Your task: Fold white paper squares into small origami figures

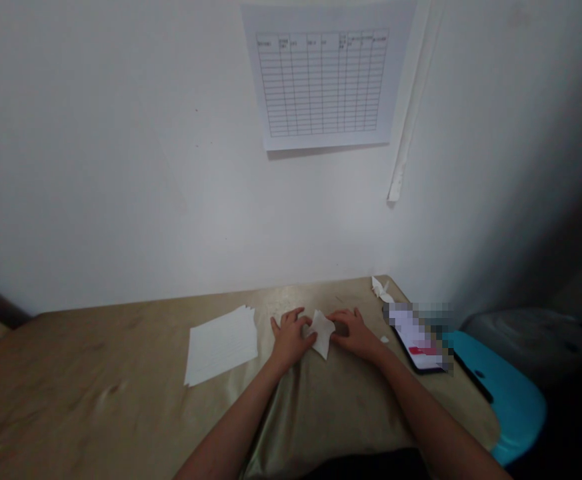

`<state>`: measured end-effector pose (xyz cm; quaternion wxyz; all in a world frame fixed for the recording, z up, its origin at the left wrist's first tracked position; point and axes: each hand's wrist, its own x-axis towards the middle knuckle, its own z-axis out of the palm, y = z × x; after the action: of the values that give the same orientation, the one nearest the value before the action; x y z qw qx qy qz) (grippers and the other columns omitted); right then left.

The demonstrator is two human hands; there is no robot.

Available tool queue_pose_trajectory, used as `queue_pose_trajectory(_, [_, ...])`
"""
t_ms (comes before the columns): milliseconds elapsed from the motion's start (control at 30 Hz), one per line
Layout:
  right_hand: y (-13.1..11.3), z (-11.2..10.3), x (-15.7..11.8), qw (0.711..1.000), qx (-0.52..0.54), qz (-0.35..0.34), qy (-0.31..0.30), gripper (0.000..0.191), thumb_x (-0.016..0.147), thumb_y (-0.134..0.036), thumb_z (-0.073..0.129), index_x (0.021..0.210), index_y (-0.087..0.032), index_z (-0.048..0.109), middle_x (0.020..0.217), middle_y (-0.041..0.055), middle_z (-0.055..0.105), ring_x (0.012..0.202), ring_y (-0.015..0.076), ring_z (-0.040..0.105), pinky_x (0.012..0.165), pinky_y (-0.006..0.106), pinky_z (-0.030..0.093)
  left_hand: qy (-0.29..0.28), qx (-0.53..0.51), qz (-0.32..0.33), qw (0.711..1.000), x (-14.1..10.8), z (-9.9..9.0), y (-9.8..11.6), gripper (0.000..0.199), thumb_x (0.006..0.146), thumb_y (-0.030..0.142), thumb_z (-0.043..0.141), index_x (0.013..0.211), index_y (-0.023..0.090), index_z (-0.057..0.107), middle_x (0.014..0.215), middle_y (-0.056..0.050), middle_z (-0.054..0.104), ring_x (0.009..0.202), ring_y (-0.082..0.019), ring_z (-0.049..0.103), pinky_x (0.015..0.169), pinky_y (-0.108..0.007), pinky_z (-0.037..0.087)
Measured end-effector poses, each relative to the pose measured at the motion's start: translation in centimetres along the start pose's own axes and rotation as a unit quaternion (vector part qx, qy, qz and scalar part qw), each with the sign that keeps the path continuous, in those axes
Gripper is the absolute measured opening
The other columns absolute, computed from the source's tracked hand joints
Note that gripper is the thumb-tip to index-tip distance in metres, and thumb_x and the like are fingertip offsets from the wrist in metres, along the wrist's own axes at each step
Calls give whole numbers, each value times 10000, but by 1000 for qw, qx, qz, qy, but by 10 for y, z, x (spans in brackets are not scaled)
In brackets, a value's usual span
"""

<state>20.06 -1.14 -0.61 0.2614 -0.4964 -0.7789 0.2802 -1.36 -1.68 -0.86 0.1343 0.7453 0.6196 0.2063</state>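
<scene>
A small folded piece of white paper [322, 333] stands between my two hands, just above or on the cloth-covered table [135, 413]. My left hand [291, 339] pinches its left edge between thumb and index finger, the other fingers spread toward the wall. On the opposite edge, my right hand [355, 333] grips the paper with thumb and fingertips. To the left of my left hand lies a stack of white paper sheets [222, 345], slightly fanned at the corners.
Right of my hands lies a lit phone [421, 340], partly blurred out. Behind it sits a crumpled white paper scrap [381, 289]. A turquoise stool [515, 393] stands past the table's right edge. On the wall hangs a printed table sheet [325, 80].
</scene>
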Motion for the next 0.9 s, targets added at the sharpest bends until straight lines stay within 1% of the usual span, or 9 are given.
queue_pose_trajectory(133, [0,3,0,1000,-21,9,8,457,780,-297,663,1229,-220,626,1296,103,629,1298,267,494,1189,593,-29,-11,6,5,1000,0,-1,0,282,776,385,714,1041,301,666,1466,-32,498,1376,-306,383,1134,-727,30])
queue_pose_trajectory(267, [-1,6,0,999,-39,5,15,444,792,-319,665,1221,-214,627,1283,102,634,1288,260,497,1191,585,-6,-22,12,11,1000,0,-2,0,330,766,417,723,1069,305,657,1485,-34,482,1386,-314,372,1127,-742,28])
queue_pose_trajectory(367, [-2,9,1,998,-52,6,19,408,790,-305,665,1190,-226,641,1256,92,650,1274,260,503,1185,590,3,-38,21,22,999,0,-3,-1,437,737,482,736,1121,296,640,1513,-55,456,1403,-336,349,1118,-759,10])
queue_pose_trajectory(500, [-3,12,3,998,-58,9,29,390,778,-272,667,1165,-235,644,1231,75,663,1269,260,501,1179,589,14,-54,33,44,997,-1,-1,-2,632,675,590,746,1199,269,601,1540,-100,418,1423,-369,320,1098,-790,-15])
queue_pose_trajectory(667, [-4,14,5,998,-60,12,34,352,779,-246,653,1131,-251,649,1201,57,675,1252,250,512,1173,586,17,-67,52,49,995,-3,0,1,846,582,666,765,1285,249,545,1572,-139,357,1450,-392,272,1105,-782,-53])
queue_pose_trajectory(767, [-5,15,5,997,-57,12,42,304,789,-241,638,1093,-245,654,1184,61,678,1224,244,532,1172,583,30,-78,53,52,994,-4,-1,3,899,562,690,760,1306,244,524,1580,-149,339,1458,-400,257,1107,-786,-37])
queue_pose_trajectory(900, [-3,17,7,997,-61,14,52,258,797,-226,625,1051,-242,661,1153,55,686,1201,236,546,1172,576,44,-85,53,50,994,-4,-2,4,907,554,690,762,1307,246,521,1581,-144,336,1462,-403,251,1111,-784,-30])
